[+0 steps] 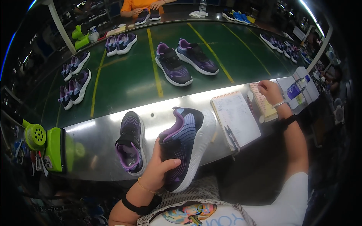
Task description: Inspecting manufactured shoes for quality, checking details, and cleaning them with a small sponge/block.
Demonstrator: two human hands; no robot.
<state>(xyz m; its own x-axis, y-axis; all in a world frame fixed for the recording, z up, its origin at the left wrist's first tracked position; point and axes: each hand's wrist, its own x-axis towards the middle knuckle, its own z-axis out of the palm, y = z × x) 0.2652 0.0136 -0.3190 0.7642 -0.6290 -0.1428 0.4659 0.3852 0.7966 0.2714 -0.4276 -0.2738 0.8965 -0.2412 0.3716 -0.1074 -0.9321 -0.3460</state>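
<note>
My left hand (158, 169) grips a dark purple and black sneaker (184, 139) by its toe end, thumb over the upper. The shoe is tilted, its white sole facing right and its lilac-lined opening facing up and left. Just left of it, the matching sneaker (130, 143) rests on the metal ledge, heel toward me. Off to the right, my right hand (269, 92) is raised over a small notepad (264, 101) with its fingers curled in. Whether anything small is pinched there I cannot make out.
A green belt (124, 81) with yellow lines carries several sneaker pairs, one pair (174, 64) straight ahead. On the ledge are an open notebook (235, 113), thread snips (232, 138), a water bottle (298, 87) and a green device (54, 150). Across the belt, an orange-shirted person (141, 5) handles shoes.
</note>
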